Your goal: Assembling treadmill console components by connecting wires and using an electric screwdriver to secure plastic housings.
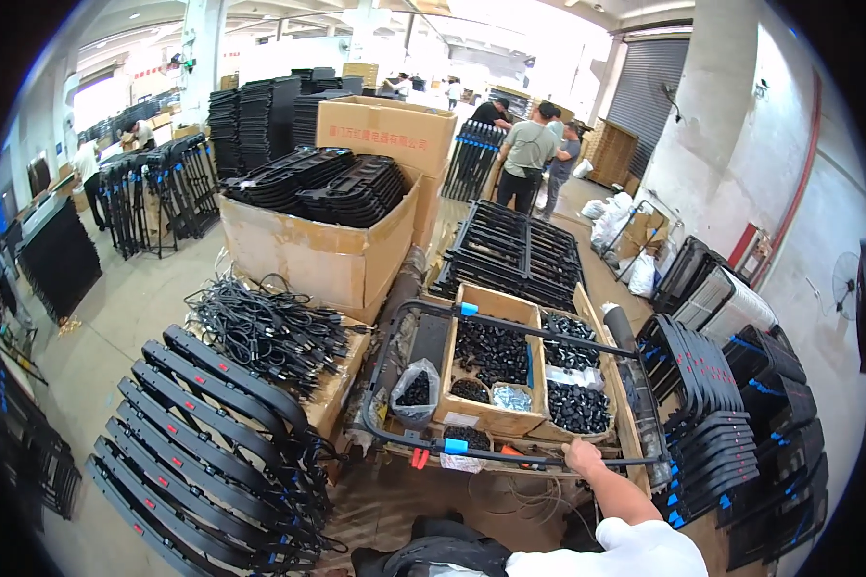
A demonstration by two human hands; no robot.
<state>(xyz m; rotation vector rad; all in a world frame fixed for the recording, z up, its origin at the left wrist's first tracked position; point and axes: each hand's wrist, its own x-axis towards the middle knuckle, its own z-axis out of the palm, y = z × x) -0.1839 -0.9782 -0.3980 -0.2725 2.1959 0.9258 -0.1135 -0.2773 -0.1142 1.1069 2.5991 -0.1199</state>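
Note:
My right hand [580, 457] is closed around the near tube of a black U-shaped tubular frame [520, 456]. The frame lies across the workbench, over the parts boxes, its rounded end at the left and blue pieces on its tubes. Beneath it, a cardboard parts box [491, 418] holds small black parts [491, 352] and a heap of silvery hardware [512, 397]. A clear plastic bag [415, 392] of black parts sits inside the frame's curved end. Something with red handles [420, 459] shows below the near tube. My left hand is out of view.
Black curved frames [183, 452] stand in a row at left, beside a pile of black cables [260, 327]. A large carton [303, 240] of black parts stands beyond. More black frames [702, 404] lean at right. Several people [529, 154] stand at the back.

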